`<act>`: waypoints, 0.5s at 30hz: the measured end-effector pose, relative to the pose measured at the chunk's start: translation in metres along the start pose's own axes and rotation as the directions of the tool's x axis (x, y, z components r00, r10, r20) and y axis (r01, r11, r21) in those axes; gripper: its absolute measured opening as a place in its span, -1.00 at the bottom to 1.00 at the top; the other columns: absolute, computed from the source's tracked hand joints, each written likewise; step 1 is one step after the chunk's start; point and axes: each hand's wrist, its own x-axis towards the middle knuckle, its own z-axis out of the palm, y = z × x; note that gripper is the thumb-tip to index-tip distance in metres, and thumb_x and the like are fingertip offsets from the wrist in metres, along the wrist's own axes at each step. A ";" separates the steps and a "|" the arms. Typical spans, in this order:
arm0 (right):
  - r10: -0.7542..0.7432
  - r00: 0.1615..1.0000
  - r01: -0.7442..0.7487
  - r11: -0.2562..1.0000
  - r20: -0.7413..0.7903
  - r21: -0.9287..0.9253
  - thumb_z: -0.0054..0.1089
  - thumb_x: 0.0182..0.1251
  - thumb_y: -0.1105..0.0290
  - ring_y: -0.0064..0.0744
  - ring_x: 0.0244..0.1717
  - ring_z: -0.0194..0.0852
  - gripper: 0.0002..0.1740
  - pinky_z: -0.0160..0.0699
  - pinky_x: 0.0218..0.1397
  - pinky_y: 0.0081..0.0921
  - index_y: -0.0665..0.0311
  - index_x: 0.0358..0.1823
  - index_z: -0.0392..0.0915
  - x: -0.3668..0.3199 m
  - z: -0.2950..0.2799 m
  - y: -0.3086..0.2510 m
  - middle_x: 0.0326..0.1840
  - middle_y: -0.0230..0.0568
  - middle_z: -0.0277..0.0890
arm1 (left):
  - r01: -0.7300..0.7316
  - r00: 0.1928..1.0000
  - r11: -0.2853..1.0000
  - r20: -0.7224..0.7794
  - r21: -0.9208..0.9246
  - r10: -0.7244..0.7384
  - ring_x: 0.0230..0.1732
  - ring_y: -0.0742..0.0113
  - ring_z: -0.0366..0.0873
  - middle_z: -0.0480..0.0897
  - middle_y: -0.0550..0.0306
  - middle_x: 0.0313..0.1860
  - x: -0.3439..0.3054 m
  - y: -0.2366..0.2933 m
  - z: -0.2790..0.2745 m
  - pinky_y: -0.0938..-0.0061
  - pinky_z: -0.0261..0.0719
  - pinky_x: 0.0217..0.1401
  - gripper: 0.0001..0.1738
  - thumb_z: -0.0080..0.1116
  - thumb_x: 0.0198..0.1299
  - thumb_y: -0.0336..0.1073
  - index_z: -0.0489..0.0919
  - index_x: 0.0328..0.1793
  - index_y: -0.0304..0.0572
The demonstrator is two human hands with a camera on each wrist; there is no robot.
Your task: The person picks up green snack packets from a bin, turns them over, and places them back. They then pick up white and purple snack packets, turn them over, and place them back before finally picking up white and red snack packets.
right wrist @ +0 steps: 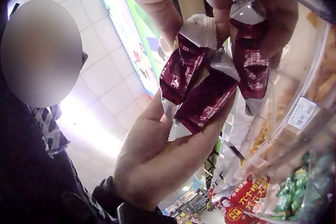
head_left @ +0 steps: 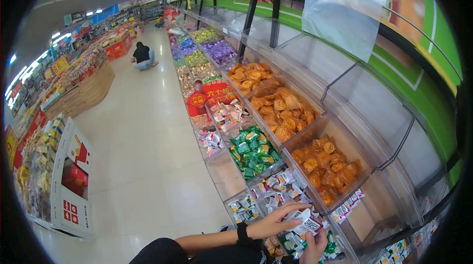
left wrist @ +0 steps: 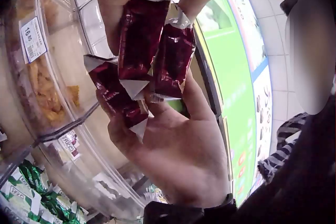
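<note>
Both hands are raised over the candy bins at the lower right of the head view. Between them are small wrapped packets (head_left: 309, 223), white with print there and dark red from below. In the left wrist view, three packets (left wrist: 142, 37) show. The left hand (head_left: 276, 222), with a black band at its wrist, pinches packets from above; its fingers enter at the top of the left wrist view. The right hand (head_left: 315, 248) has its fingers curled round packets, its palm (left wrist: 184, 150) showing below them. In the right wrist view, the packets (right wrist: 207, 100) partly overlap.
Orange-wrapped snacks (head_left: 327, 165) fill a clear bin beyond the hands; green packets (head_left: 253, 150) lie left of it. A plastic bag roll (head_left: 345, 7) hangs above. A person (head_left: 143, 57) crouches down the aisle. A white display stand (head_left: 74, 180) is on the left.
</note>
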 end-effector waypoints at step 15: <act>-0.009 0.996 0.005 0.999 -0.084 -0.040 0.08 0.09 0.49 -0.49 -0.24 0.22 -0.72 0.24 -0.12 -0.57 0.48 -0.18 0.33 -0.004 0.002 -0.007 -0.28 -0.24 0.32 | 0.092 0.992 0.923 -0.046 -0.373 -0.117 0.20 0.34 0.14 0.27 0.11 0.13 0.000 -0.011 0.007 0.45 0.05 0.25 -0.47 -0.11 0.16 -0.40 0.11 0.28 -0.20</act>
